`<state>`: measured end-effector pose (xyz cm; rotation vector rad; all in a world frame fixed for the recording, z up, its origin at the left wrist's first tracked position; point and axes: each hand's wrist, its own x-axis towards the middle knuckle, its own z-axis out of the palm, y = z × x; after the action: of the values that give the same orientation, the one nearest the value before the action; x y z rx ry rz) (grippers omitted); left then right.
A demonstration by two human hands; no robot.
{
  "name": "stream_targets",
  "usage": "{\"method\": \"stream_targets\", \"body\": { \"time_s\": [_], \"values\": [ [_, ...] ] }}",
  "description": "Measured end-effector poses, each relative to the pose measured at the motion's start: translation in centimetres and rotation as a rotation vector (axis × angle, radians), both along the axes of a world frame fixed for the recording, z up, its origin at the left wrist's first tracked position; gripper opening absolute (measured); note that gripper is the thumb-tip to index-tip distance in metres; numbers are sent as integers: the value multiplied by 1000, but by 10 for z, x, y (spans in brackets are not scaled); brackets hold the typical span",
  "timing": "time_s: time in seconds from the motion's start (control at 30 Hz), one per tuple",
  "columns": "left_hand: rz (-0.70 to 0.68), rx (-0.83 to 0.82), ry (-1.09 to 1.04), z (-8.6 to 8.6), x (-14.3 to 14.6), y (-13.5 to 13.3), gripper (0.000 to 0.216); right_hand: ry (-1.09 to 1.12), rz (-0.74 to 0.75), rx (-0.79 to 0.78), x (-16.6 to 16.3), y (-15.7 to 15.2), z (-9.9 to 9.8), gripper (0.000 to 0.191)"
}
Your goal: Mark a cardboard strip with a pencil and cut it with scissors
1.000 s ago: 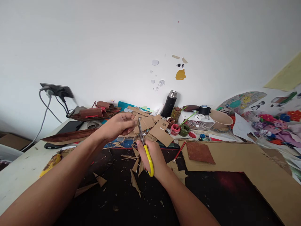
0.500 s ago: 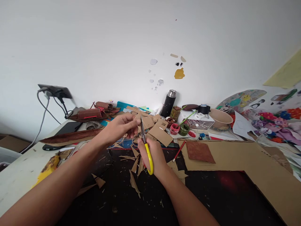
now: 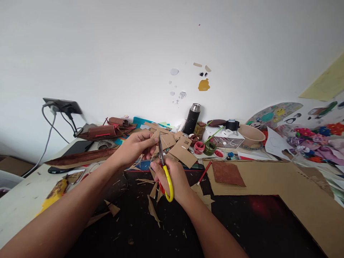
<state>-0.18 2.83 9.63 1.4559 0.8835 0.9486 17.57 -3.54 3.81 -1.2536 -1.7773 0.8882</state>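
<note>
My right hand point(image 3: 174, 175) is wrapped round a pair of scissors point(image 3: 168, 182) with yellow and red handles, its blades pointing up and away from me. Close beside the blades, my left hand point(image 3: 139, 145) is closed in a pinch. Between its thumb and fingers is a small piece of cardboard point(image 3: 155, 134), mostly hidden by the fingers and hard to tell from the scraps behind it. Under and beyond both hands lie loose cardboard scraps point(image 3: 153, 211) and a larger cut piece of cardboard point(image 3: 184, 152).
A black flask point(image 3: 192, 118) stands against the wall, near open pots of red paint point(image 3: 199, 147) and green paint point(image 3: 210, 148). On the right, a big cardboard sheet point(image 3: 258, 172) bears a brown-painted square point(image 3: 228, 174). A red pencil point(image 3: 204, 173) lies beside it. Brown-painted cardboard point(image 3: 80, 157) lies left.
The scissors have shifted slightly left and down, and their red handle now shows more below my right hand. My left hand keeps its pinch near the blades.
</note>
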Motion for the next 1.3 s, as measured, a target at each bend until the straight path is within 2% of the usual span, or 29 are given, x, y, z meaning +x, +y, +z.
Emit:
{"method": "stream_targets", "body": {
  "time_s": [0.4, 0.63, 0.87, 1.07, 1.3],
  "values": [
    [24, -1, 2, -2, 2, 1, 35, 144, 71, -46, -1, 0, -1, 42],
    [18, -52, -81, 0, 6, 0, 37, 184, 97, -101, -1, -1, 3, 48],
    [50, -45, -60, -2, 6, 0, 38, 230, 125, -116, 0, 1, -5, 44],
    [52, 135, 94, 2, 3, -2, 37, 157, 108, -74, 2, 4, -10, 46],
    [1, 21, -40, 1, 5, -2, 36, 197, 125, -90, 2, 4, -8, 42]
  ]
}}
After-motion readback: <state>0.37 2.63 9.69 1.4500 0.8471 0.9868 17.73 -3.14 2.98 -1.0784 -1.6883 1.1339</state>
